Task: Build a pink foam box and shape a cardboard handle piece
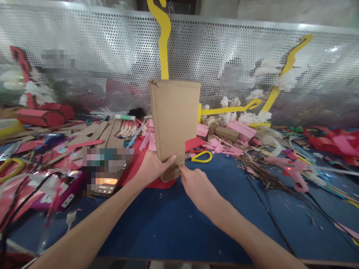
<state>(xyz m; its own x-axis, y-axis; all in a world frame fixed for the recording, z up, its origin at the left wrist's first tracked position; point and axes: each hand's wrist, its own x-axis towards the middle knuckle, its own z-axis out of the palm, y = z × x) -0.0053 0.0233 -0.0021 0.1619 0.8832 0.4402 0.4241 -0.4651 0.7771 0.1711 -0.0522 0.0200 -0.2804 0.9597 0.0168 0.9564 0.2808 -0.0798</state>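
A folded brown cardboard piece (176, 119) stands upright before me, low edge near the table. My left hand (157, 166) grips its lower left side, thumb across the front face. At the lower right edge, the fingers of my right hand (198, 183) are closed on the same cardboard, where a corner looks cut or stepped. Behind its top rises a wavy yellow strip (165, 45); whether the two are joined is hidden. Red sheet (133, 168) lies beneath and behind the cardboard. Yellow-handled scissors (203, 156) rest just right of it, partly covered.
A pink glue gun (293, 170) with a cord lies at the right, beside a pile of thin brown sticks (263, 175). Left stands a phone (112, 175) with a lit screen. Paper scraps cover the table's back, before a perforated metal panel (112, 48).
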